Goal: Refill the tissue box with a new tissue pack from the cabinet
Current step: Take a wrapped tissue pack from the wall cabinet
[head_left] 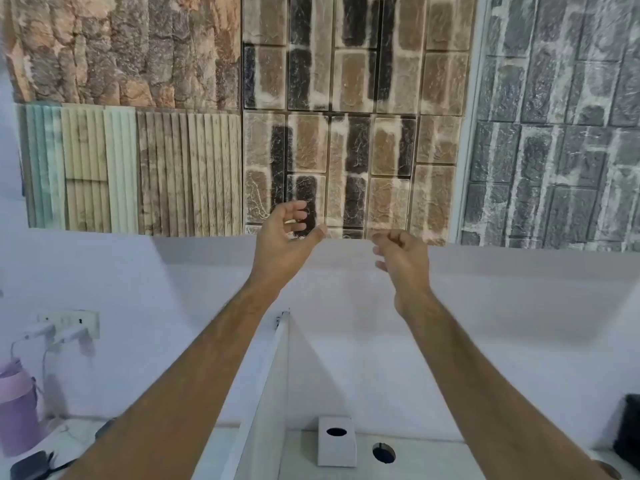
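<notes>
A white tissue box [336, 446] with a dark oval slot on top stands on the white desk [433, 462], low in the view between my forearms. Both arms reach up toward the wall. My left hand [289, 230] is raised with fingers curled apart and holds nothing. My right hand [401, 252] hangs beside it, fingers loosely bent, also holding nothing. No tissue pack and no cabinet door show in this view.
A white divider panel [266, 393] rises from the desk left of the box. A round cable hole [383, 452] lies right of the box. A purple bottle [15, 410], chargers in a wall socket [69, 327], and a black object [628, 427] flank the desk. Textured sample panels [311, 116] cover the wall.
</notes>
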